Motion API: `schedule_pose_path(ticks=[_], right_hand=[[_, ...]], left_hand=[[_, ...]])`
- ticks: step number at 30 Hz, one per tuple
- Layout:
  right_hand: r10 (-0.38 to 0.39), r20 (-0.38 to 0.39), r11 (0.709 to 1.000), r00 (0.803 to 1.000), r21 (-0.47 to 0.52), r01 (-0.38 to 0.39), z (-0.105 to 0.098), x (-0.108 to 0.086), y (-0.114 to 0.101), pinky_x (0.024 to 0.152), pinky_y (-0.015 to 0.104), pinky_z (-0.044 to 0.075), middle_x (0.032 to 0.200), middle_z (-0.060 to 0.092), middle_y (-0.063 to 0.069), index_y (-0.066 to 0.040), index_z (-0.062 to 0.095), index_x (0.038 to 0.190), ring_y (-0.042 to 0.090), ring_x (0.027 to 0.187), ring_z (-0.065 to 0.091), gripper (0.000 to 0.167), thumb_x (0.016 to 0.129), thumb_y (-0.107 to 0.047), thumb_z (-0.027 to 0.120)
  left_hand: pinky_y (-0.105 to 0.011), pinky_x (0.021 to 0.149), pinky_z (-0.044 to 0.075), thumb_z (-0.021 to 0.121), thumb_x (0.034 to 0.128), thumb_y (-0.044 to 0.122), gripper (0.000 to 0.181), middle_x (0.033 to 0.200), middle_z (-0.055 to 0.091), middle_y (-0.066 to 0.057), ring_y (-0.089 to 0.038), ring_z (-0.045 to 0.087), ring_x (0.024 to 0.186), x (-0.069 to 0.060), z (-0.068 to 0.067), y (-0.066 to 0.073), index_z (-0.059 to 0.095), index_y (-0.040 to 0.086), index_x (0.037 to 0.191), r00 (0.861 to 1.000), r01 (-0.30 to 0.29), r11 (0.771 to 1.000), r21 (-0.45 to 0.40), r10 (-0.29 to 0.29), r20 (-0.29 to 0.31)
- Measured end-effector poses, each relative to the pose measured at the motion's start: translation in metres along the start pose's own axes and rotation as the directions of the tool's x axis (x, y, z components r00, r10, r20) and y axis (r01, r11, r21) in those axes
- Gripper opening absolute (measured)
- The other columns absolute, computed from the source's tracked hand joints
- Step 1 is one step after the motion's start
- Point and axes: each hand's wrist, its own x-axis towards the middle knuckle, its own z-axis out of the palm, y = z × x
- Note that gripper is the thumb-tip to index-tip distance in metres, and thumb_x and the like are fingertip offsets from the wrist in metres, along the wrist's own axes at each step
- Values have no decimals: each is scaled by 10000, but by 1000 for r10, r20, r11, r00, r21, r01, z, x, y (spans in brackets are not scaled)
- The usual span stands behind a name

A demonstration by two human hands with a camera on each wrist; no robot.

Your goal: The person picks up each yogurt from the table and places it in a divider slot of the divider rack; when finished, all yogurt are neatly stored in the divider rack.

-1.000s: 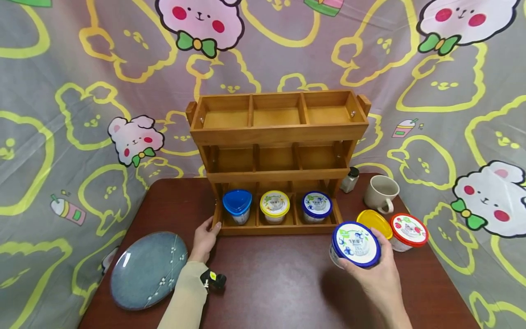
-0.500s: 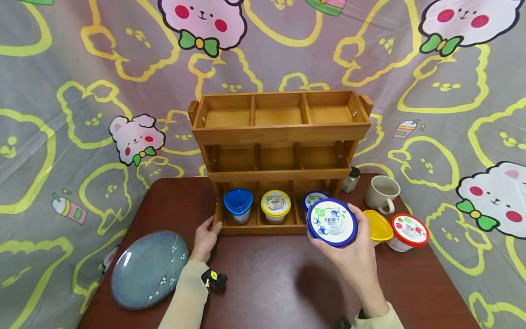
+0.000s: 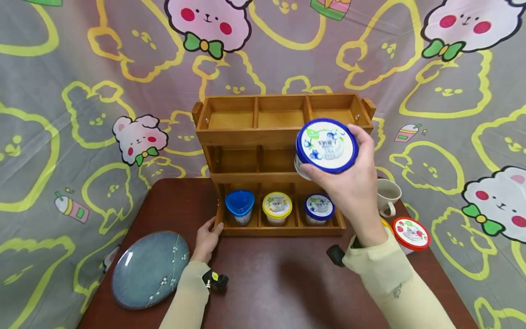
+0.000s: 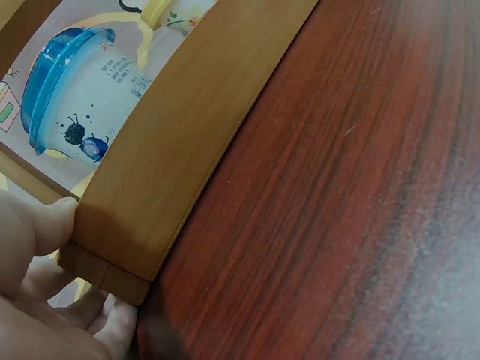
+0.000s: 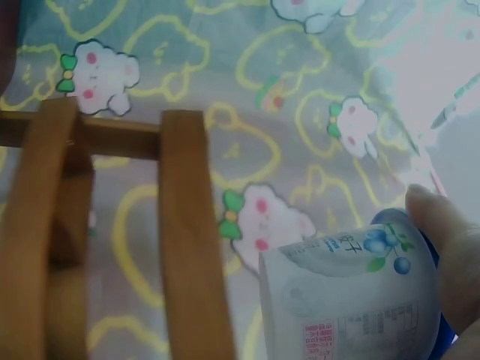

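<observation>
My right hand point(image 3: 351, 183) grips a white dessert cup with a blue-rimmed lid point(image 3: 327, 145) printed with blueberries. In the head view it is held up before the right side of the wooden shelf rack point(image 3: 271, 136), hiding part of the two upper tiers. The right wrist view shows the cup's printed side wall point(image 5: 352, 300), apart from the rack. At the rack's bottom left corner, my left hand point(image 3: 207, 240) holds the frame, thumb point(image 4: 45, 225) on one side and fingers on the other. The bottom tier holds a blue-lidded cup point(image 3: 240, 205), a yellow-lidded cup point(image 3: 277, 206) and another blue-rimmed cup point(image 3: 319, 208).
On the left of the table point(image 3: 263, 283) lies a blue-grey plate point(image 3: 149, 269). To the right stand a beige mug point(image 3: 388, 194) and a red-lidded cup point(image 3: 411, 233); my right forearm mostly hides a yellow lid point(image 3: 386, 225). A patterned curtain point(image 3: 164, 91) hangs behind.
My right hand has carried the blue-rimmed cup leftward and then up, from beside the red-lidded cup to in front of the upper tiers. The left hand keeps its hold on the rack.
</observation>
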Motion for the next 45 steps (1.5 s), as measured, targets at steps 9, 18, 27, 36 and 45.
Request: schedule_pose_path(ticks=[9, 18, 27, 36, 45], right_hand=[[-82, 94, 993, 992, 94, 73, 44, 71, -58, 1002, 260, 409, 1370, 467, 48, -131, 306, 1457, 136, 1194, 489, 1001, 684, -273, 926], [-31, 194, 999, 980, -12, 34, 123, 116, -75, 995, 232, 408, 1380, 473, 23, -174, 231, 1495, 151, 1205, 494, 1088, 682, -450, 901], [149, 186, 957, 971, -275, -94, 187, 120, -59, 1026, 393, 328, 1369, 504, -31, -239, 193, 1524, 160, 1210, 496, 1126, 676, -680, 789], [146, 174, 850, 974, -526, -33, 204, 110, -33, 1140, 560, 110, 1461, 438, 35, -206, 181, 1544, 244, 1373, 339, 1199, 645, -848, 646], [119, 229, 812, 966, -582, 38, 197, 108, -27, 1140, 617, -2, 1516, 368, 59, -159, 174, 1550, 278, 1433, 227, 1191, 685, -898, 526]], left_hand=[[-503, 1061, 380, 572, 1019, 175, 520, 1447, 462, -243, -364, 470, 1292, -1, 0, 0, 417, -10, 1479, 1000, -16, 1000, 1, 16, 3], [-527, 1074, 360, 579, 1018, 185, 532, 1464, 444, -239, -388, 443, 1317, 0, -1, 1, 409, -4, 1486, 1000, -13, 1000, 5, 13, 5], [-528, 1071, 356, 572, 1018, 165, 527, 1465, 437, -249, -395, 421, 1318, -2, -1, 3, 405, -20, 1483, 1000, -14, 1000, 8, 14, 8], [-535, 1088, 337, 573, 1019, 183, 536, 1486, 417, -242, -409, 398, 1344, -1, 0, 1, 401, -3, 1491, 1000, 5, 1000, 15, -5, 6], [-516, 1082, 352, 581, 1012, 172, 520, 1477, 433, -235, -402, 413, 1332, 0, 0, 2, 427, -12, 1473, 1000, -12, 1000, 2, 12, -18]])
